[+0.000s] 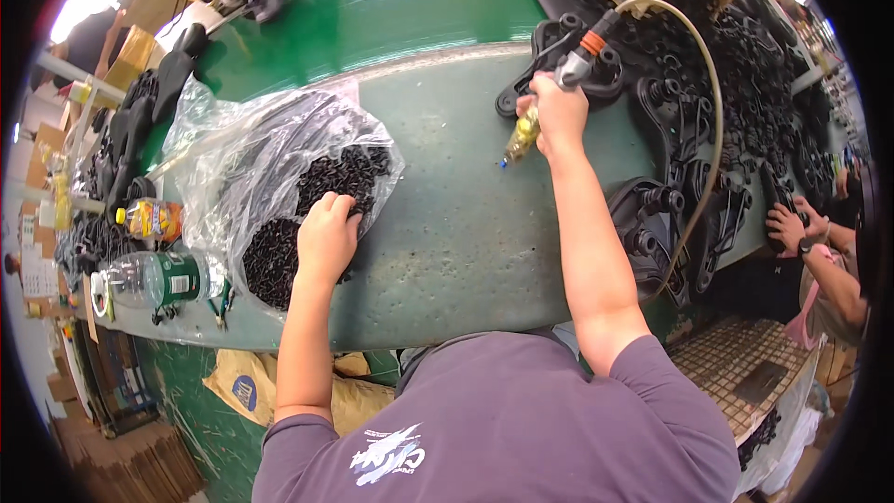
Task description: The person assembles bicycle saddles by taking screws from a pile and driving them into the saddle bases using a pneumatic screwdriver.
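My left hand reaches into an open clear plastic bag on the green table; its fingers rest on the pile of small black screws inside, and whether it grips any is hidden. My right hand is closed around a pneumatic screwdriver with an orange collar, its brass tip pointing down-left near the table surface. A beige air hose loops from the tool's top over to the right. Black plastic parts lie just behind that hand.
A big heap of black parts fills the table's right side, where another person's hands work. Plastic bottles and more black parts crowd the left end. Sacks and flattened cardboard lie on the floor below.
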The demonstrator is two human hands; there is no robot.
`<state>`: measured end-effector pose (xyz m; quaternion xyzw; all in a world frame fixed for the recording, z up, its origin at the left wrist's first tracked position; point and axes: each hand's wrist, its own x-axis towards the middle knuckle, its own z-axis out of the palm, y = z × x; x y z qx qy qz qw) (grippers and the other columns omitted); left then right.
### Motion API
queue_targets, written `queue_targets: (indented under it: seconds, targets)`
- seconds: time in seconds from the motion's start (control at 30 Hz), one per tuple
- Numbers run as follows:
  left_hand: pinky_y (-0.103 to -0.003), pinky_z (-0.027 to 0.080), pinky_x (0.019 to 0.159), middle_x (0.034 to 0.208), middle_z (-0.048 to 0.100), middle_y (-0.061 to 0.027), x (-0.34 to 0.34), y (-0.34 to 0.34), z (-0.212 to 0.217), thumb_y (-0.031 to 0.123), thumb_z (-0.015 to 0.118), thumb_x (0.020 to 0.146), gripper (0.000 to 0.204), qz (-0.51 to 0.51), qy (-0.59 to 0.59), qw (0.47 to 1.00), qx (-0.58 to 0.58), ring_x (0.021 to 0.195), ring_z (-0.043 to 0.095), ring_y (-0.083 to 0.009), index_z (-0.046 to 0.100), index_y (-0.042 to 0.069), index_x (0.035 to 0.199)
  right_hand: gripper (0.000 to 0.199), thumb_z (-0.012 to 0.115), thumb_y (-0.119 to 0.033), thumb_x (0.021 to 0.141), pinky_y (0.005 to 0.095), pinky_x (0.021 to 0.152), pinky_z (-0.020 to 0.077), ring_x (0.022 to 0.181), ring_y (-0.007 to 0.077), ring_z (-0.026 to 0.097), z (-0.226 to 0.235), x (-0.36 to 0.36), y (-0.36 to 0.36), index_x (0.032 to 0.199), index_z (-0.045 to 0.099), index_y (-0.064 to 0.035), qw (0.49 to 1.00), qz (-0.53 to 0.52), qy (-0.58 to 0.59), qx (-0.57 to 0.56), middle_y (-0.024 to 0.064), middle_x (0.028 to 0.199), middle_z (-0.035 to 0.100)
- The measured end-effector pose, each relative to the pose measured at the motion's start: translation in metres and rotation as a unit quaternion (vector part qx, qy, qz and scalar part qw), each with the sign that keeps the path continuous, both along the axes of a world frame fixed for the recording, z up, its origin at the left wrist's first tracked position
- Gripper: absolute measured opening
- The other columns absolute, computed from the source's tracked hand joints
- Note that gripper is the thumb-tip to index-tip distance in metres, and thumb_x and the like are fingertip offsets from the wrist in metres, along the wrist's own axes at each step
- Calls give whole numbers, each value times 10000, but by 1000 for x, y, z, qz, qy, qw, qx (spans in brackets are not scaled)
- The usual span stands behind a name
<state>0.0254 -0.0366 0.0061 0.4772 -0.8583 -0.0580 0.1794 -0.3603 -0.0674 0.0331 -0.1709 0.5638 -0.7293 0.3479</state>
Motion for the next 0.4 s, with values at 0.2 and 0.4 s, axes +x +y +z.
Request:
queue_targets:
  seconds: [0.2,0.4]
  targets:
    - [-465,524,737,866,590,-106,1,1,-17,155,740,926,166,-35,-10,995,-95,835,634,-337,606,71,876,208,648,-15,884,355,568,534,590,193,676,6,38,138,1083,675,38,959,250,82,105,100,810,696]
    - [-446,555,839,965,657,-143,-14,4,0,138,721,987,138,-26,144,988,-53,936,674,-349,616,64,936,275,623,84,808,327,633,598,674,176,717,23,18,251,1068,626,-8,911,391,43,121,212,1239,701]
